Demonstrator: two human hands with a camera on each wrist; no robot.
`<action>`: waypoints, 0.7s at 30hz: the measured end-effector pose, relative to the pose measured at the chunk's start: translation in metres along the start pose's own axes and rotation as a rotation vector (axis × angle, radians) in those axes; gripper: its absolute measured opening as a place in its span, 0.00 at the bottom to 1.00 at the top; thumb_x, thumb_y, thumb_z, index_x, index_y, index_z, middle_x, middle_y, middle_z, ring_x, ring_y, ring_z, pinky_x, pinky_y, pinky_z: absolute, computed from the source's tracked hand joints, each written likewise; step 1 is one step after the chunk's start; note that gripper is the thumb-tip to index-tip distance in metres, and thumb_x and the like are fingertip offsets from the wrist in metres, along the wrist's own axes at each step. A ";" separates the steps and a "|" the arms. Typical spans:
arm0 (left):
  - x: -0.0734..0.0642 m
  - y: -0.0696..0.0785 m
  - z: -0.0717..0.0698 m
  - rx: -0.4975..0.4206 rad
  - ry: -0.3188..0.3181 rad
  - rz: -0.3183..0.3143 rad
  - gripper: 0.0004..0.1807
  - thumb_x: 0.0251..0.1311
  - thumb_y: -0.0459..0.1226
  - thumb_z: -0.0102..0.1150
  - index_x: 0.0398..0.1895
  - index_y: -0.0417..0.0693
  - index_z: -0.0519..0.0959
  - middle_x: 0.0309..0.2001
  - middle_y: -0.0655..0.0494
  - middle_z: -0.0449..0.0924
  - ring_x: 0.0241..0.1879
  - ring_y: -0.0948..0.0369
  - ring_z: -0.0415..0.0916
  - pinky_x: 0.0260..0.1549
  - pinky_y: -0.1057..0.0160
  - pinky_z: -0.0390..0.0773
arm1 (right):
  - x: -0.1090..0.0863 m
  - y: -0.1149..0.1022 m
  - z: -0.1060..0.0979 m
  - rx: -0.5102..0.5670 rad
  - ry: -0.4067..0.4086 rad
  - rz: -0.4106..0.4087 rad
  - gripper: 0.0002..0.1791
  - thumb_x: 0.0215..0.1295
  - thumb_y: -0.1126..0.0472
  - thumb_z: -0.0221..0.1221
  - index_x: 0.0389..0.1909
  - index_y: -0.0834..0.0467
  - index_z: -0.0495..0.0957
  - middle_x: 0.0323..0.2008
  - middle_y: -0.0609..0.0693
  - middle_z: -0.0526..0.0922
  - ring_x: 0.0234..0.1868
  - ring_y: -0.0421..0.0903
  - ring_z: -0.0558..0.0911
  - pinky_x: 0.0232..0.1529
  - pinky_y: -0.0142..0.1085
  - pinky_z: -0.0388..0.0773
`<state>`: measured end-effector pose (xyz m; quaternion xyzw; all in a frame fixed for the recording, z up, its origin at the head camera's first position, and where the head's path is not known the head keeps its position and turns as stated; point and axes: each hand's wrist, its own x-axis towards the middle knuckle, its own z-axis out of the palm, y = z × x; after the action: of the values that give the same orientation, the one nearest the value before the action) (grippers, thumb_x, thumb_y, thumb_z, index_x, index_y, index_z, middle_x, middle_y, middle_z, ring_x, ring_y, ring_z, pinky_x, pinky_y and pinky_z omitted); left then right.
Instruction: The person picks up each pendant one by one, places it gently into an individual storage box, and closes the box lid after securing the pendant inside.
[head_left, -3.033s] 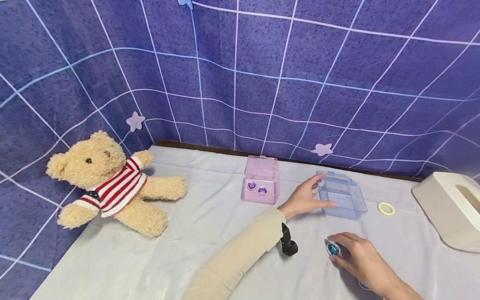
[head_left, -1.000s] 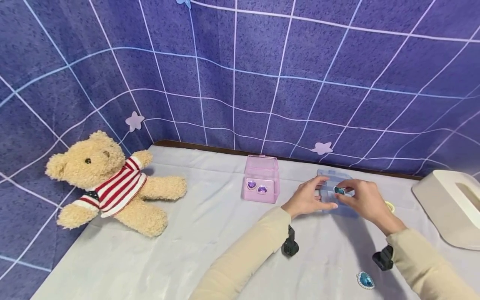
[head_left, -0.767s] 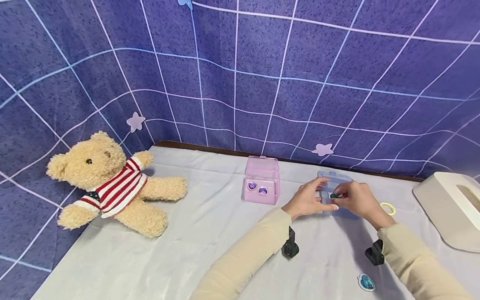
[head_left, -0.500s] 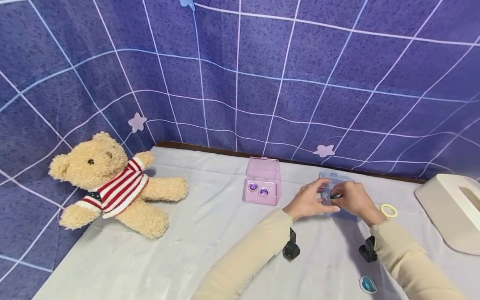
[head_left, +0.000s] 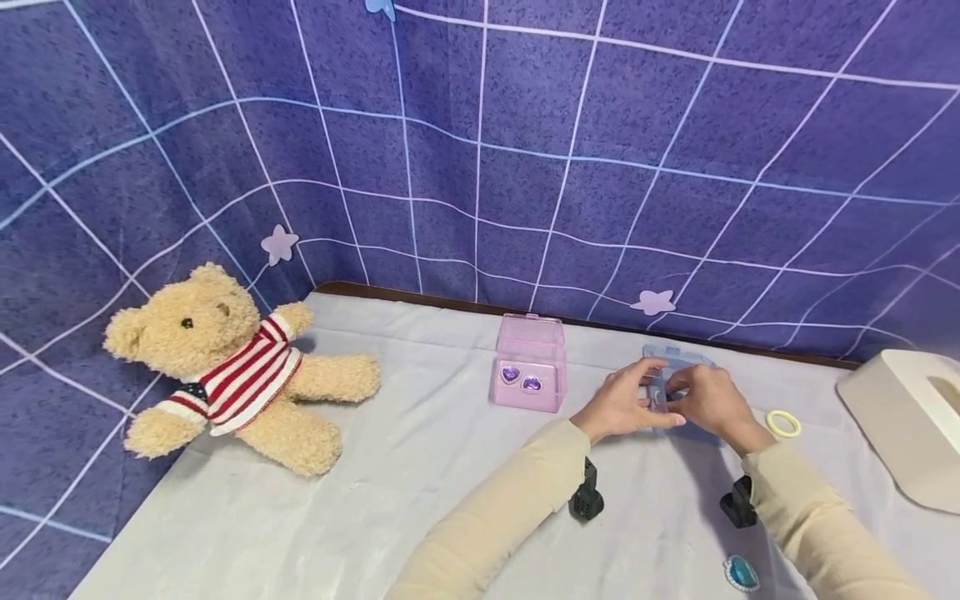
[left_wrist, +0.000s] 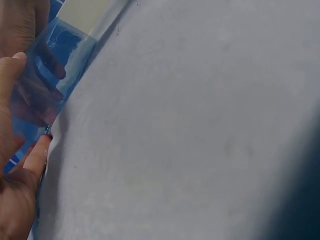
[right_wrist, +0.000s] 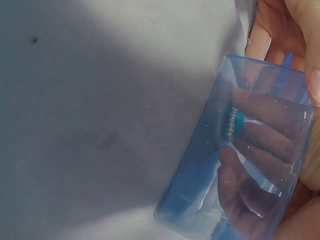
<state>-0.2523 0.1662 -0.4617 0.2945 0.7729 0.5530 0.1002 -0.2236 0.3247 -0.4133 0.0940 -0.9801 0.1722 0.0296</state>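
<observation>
My left hand (head_left: 617, 404) grips the clear blue box (head_left: 657, 392) from its left side, thumb along the front and fingers behind. The box's lid is raised at the back. My right hand (head_left: 714, 404) reaches down into it, fingers bent. Through the box wall in the right wrist view, a blue gem (right_wrist: 238, 123) with a beaded silver rim shows low in the box between the fingertips (right_wrist: 227, 157). The head view hides this gem behind the right hand. A second blue heart-shaped gem (head_left: 741, 573) lies on the cloth near the right forearm.
Left of the blue box stands an open pink box (head_left: 527, 400) with two purple gems (head_left: 532, 383) in it. A yellow ring (head_left: 783, 423) and a beige container (head_left: 900, 425) are at the right. A teddy bear (head_left: 247, 367) sits at the far left.
My right hand has lifted one blue gem off the cloth, carried it up and left, and lowered it into the blue box. My left hand has stayed at the box.
</observation>
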 end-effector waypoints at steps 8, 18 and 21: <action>0.000 0.004 0.001 0.004 0.002 -0.011 0.43 0.44 0.40 0.78 0.65 0.54 0.68 0.61 0.54 0.74 0.58 0.67 0.74 0.45 0.80 0.79 | -0.011 0.000 -0.011 0.042 0.025 -0.056 0.07 0.46 0.62 0.70 0.28 0.58 0.85 0.30 0.55 0.88 0.32 0.53 0.87 0.35 0.47 0.84; -0.001 0.005 -0.001 -0.038 -0.006 -0.021 0.44 0.43 0.38 0.78 0.66 0.53 0.67 0.61 0.50 0.73 0.59 0.62 0.74 0.47 0.78 0.80 | -0.057 -0.014 -0.039 0.115 0.163 -0.078 0.14 0.52 0.62 0.71 0.39 0.61 0.84 0.38 0.61 0.87 0.30 0.51 0.88 0.27 0.32 0.86; -0.001 0.005 -0.001 -0.036 -0.003 -0.020 0.44 0.42 0.38 0.79 0.65 0.53 0.68 0.61 0.49 0.74 0.58 0.60 0.74 0.47 0.78 0.80 | -0.075 -0.014 -0.044 0.124 0.202 -0.111 0.15 0.50 0.62 0.72 0.40 0.60 0.84 0.38 0.59 0.87 0.27 0.38 0.86 0.26 0.23 0.82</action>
<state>-0.2503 0.1662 -0.4569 0.2861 0.7656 0.5652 0.1122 -0.1464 0.3396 -0.3737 0.1318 -0.9529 0.2393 0.1316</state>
